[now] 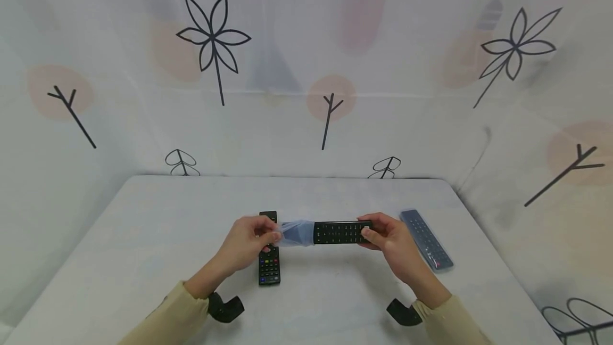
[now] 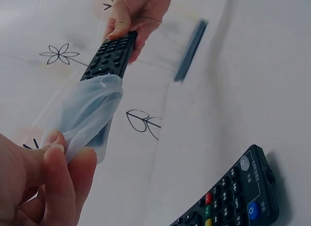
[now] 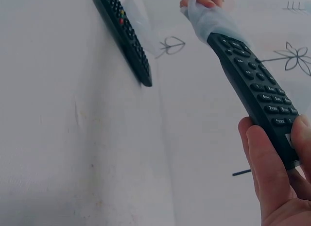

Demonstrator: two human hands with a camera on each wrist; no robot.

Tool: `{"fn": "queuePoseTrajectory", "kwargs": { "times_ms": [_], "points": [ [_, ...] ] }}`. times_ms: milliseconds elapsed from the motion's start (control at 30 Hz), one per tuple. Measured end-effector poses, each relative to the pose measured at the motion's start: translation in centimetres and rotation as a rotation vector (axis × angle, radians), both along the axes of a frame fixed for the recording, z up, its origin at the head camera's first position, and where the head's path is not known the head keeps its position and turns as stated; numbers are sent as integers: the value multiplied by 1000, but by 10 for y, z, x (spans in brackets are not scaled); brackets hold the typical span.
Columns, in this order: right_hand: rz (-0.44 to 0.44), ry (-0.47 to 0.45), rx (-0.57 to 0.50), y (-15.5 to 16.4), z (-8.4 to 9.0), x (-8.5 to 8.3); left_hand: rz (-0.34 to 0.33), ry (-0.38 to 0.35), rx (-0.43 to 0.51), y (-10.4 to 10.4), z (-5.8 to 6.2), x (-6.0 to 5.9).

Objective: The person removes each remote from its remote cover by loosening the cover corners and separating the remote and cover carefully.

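Bluish sleeve (image 1: 299, 233), head view: pinched in left fingers (image 1: 269, 238); remote (image 1: 337, 232), partly inside, spans to right fingers (image 1: 374, 237), which grip its bare end. Left wrist: sleeve creased ahead of fingers; even tension advisable. Right wrist: fingers clear of sleeve; steady hold advisable.

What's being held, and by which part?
The right grip holds a black remote by its bare end; the left grip pinches the loose end of the bluish cover over its other end.
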State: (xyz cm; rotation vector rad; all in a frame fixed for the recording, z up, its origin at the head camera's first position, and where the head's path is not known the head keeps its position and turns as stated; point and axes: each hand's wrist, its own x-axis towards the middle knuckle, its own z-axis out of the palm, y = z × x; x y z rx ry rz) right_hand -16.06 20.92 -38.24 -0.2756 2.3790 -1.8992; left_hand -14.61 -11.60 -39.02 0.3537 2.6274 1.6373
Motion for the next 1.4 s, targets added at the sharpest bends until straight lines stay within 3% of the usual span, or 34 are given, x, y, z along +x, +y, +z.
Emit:
{"fn": "queuePoseTrajectory", "kwargs": {
  "times_ms": [533, 833, 1400],
  "points": [
    [-3, -9, -10, 2, -1, 0, 15, 13, -20, -2, 1, 1],
    [0, -15, -9, 3, -2, 0, 22, -25, -9, -5, -1, 2],
    [26, 17, -9, 7, -3, 2, -8, -41, -7, -9, -1, 1]
  ]
}}
